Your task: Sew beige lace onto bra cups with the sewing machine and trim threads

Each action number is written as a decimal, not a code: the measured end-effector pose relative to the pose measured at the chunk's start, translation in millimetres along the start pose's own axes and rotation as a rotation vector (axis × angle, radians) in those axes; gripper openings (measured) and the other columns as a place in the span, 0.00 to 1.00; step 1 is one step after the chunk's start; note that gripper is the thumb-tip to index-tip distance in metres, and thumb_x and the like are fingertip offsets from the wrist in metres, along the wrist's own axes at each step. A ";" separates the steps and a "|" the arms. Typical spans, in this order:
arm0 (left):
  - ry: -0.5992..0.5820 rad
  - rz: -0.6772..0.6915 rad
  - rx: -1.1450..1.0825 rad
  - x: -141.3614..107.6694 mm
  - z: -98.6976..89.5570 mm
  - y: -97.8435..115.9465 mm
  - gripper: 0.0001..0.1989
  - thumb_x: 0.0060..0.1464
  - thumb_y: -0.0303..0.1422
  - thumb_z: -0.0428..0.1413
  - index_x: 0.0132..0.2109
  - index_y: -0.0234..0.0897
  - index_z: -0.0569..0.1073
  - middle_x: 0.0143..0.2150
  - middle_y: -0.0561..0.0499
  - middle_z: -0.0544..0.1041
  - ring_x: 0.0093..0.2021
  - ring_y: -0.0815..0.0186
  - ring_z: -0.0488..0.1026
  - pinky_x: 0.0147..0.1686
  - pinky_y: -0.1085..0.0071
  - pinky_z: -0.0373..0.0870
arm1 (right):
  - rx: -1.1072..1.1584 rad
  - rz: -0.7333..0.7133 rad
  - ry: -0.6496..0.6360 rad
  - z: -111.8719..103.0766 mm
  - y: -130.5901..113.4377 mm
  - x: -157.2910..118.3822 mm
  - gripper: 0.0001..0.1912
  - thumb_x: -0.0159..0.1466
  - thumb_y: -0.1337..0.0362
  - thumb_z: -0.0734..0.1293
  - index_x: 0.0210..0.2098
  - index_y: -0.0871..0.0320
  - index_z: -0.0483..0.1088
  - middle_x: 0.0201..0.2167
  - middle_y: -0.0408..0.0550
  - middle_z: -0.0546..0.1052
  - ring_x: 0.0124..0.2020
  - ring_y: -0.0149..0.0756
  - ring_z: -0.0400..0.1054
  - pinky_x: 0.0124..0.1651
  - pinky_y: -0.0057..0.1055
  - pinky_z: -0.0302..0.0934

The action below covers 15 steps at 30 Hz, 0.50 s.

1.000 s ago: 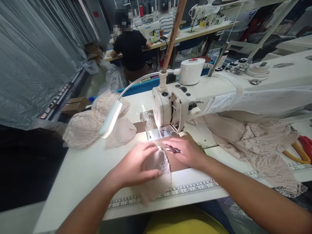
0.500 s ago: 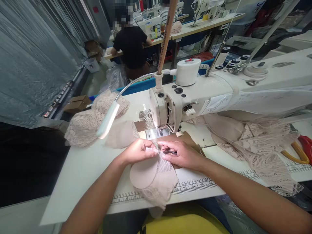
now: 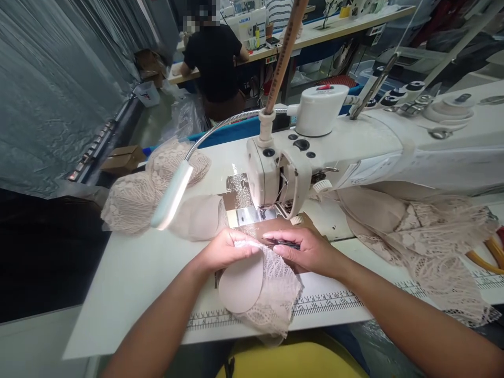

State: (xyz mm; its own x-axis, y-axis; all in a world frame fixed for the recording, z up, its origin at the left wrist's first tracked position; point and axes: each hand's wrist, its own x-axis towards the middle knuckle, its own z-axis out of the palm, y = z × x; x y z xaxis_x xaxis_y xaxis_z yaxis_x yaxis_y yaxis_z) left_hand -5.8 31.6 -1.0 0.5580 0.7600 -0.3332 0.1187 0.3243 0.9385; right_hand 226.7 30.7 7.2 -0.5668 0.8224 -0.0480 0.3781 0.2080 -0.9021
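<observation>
My left hand (image 3: 225, 253) pinches the top edge of a pale pink lace bra piece (image 3: 279, 281), thumb on the near side. From that edge a smooth rounded cup (image 3: 241, 287) and a lace panel hang over the table's front. Closed around dark thread snips (image 3: 286, 243), my right hand (image 3: 313, 251) is just right of the pinched edge, with the snips' tips close to the lace. Whether the blades touch it I cannot tell. Behind both hands stands a white sewing machine (image 3: 271, 176), its needle area above a metal plate (image 3: 252, 215).
A lamp (image 3: 172, 197) on a bendy neck lights the work. Lace cups (image 3: 132, 202) are piled at left, more lace pieces (image 3: 429, 231) at right. A ruler strip (image 3: 326, 303) runs along the front edge. Farther back, a person in black (image 3: 214, 63) sits at another machine.
The view has shifted slightly, and the machine appears farther right. The bra piece hangs more spread out, showing more lace. The shiny strip between my fingers is no longer visible there.
</observation>
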 end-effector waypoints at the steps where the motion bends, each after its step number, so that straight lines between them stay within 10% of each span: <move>1: -0.010 0.010 -0.009 0.7 0.3 -0.1 0.14 0.49 0.38 0.62 0.41 0.34 0.79 0.41 0.44 0.80 0.41 0.59 0.76 0.44 0.64 0.71 | 0.001 0.007 -0.008 -0.6 -2.3 0.1 0.16 0.62 0.60 0.64 0.49 0.57 0.72 0.45 0.50 0.77 0.46 0.39 0.70 0.48 0.36 0.64; 5: -0.037 0.042 -0.038 3.9 3.1 -0.3 0.16 0.48 0.38 0.62 0.43 0.34 0.79 0.39 0.45 0.80 0.44 0.57 0.75 0.46 0.62 0.69 | 0.002 0.032 -0.041 0.8 -8.3 1.0 0.11 0.62 0.63 0.63 0.44 0.57 0.71 0.32 0.44 0.75 0.32 0.33 0.68 0.34 0.30 0.62; 15: -0.086 -0.001 0.004 8.7 8.3 1.5 0.18 0.48 0.41 0.61 0.24 0.28 0.72 0.19 0.57 0.58 0.23 0.76 0.52 0.22 0.76 0.48 | 0.063 0.014 0.000 13.3 -4.2 4.2 0.08 0.63 0.61 0.63 0.37 0.56 0.72 0.33 0.43 0.75 0.35 0.32 0.67 0.37 0.30 0.59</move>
State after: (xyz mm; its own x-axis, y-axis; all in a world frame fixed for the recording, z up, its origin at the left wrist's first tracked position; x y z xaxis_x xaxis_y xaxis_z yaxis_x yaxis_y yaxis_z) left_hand 6.1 34.0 -1.8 0.6264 0.7086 -0.3248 0.1220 0.3224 0.9387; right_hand 213.0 26.2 5.0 -0.5616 0.8252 -0.0611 0.3395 0.1625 -0.9264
